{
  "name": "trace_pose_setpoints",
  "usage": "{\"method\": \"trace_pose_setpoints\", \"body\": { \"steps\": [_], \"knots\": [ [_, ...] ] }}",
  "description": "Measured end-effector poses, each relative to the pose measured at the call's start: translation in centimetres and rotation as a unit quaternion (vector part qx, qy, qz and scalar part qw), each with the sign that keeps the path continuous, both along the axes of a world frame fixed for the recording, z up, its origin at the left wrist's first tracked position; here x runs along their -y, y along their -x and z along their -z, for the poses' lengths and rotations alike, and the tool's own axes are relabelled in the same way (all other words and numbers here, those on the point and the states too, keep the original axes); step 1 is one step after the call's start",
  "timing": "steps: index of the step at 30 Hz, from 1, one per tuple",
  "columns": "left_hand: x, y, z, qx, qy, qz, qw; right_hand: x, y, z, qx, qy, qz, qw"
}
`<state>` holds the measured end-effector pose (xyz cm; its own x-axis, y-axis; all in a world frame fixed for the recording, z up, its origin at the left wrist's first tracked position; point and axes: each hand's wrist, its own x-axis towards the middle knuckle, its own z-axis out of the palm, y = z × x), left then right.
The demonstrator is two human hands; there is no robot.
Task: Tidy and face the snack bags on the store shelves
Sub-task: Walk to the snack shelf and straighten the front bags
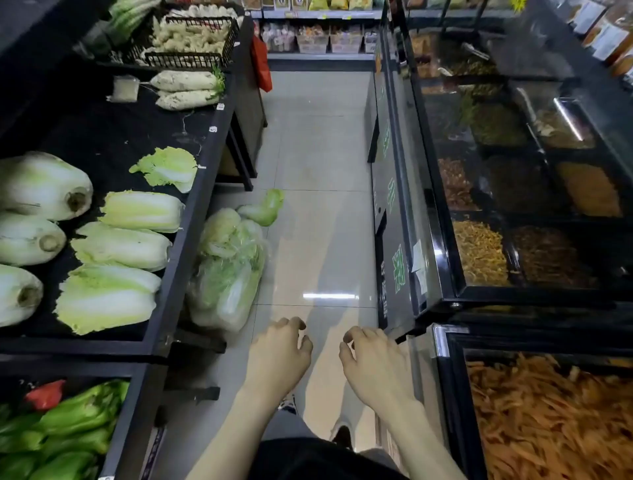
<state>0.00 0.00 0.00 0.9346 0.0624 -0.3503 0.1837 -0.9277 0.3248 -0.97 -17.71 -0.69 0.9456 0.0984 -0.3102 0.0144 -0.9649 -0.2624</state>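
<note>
A person stands in a shop aisle, left hand [279, 356] and right hand [373, 363] low in the frame, loosely curled, holding nothing. The snack bags [337, 4] sit on shelves [322, 14] at the top centre, straight ahead and well apart from both hands, neither clearly nearer

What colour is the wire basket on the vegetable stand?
Black; the wire basket shows in the head view.
</note>
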Motion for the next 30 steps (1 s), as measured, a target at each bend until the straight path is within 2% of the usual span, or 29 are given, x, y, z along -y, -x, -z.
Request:
{"method": "trace_pose_setpoints", "body": {
  "steps": [7, 17, 24, 30],
  "knots": [
    [-4.4, -7.7, 1.8, 0.001, 0.032, -0.013, 0.999, -3.4, -8.0, 2.2, -0.019, -0.010, 0.012, 1.000],
    [-11.3, -19.0, 1.7, -0.004, 0.068, -0.032, 0.997, -9.5, -22.2, 0.2, -0.004, -0.009, 0.027, 1.000],
    [-10.5, -26.8, 2.2, -0.022, 0.067, -0.011, 0.997, -9.5, -30.8, 0.4, -0.003, -0.010, 0.034, 0.999],
    [-7.9, -38.1, 2.5, -0.027, 0.058, -0.032, 0.997, -7.4, -40.9, 1.0, 0.006, -0.019, 0.017, 1.000]
  ]
}}
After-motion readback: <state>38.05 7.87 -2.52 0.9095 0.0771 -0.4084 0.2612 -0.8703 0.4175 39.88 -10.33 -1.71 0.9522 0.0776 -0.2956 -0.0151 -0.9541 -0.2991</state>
